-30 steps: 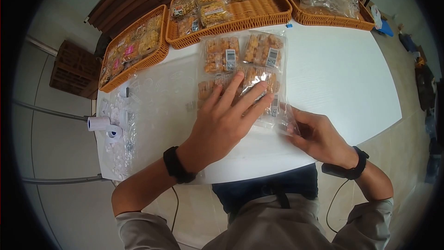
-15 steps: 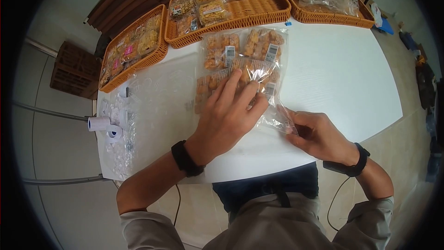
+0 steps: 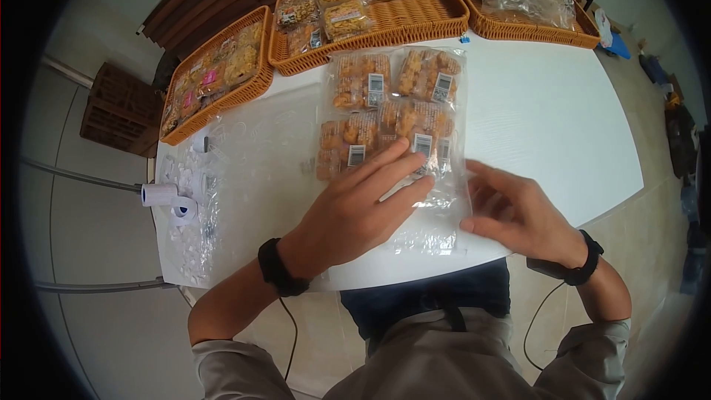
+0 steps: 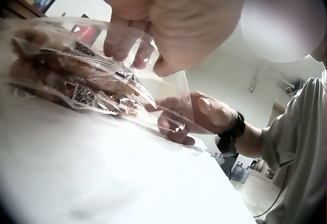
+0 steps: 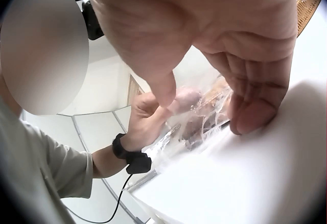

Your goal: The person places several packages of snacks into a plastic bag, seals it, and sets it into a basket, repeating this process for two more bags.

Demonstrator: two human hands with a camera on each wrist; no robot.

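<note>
A large clear plastic bag (image 3: 433, 230) lies flat on the white table, holding several small packs of golden-brown snacks (image 3: 355, 85) with barcode labels. Across its lower part rests my left hand (image 3: 363, 207), palm down with fingers extended over the nearer packs. In the left wrist view its fingertips touch the clear film (image 4: 168, 88) above the packs. My right hand (image 3: 526, 215) is at the bag's lower right edge, fingers loosely bent and thumb apart from them. The right wrist view shows a gap between that thumb and the fingers (image 5: 255, 114), with nothing pinched there.
Three wicker baskets line the back: the left (image 3: 167, 133) and middle (image 3: 437, 15) ones hold snack packs, the right one (image 3: 518, 33) bagged packs. Clear plastic sheeting (image 3: 259, 170) covers the table's left part, beside label rolls (image 3: 159, 194) and paper scraps. A small blue clip (image 3: 464, 39) sits near the middle basket.
My right hand has let go of the bag's lower right corner, and the bag's near end now lies flat. My left hand has slid toward me with straighter fingers, uncovering more packs.
</note>
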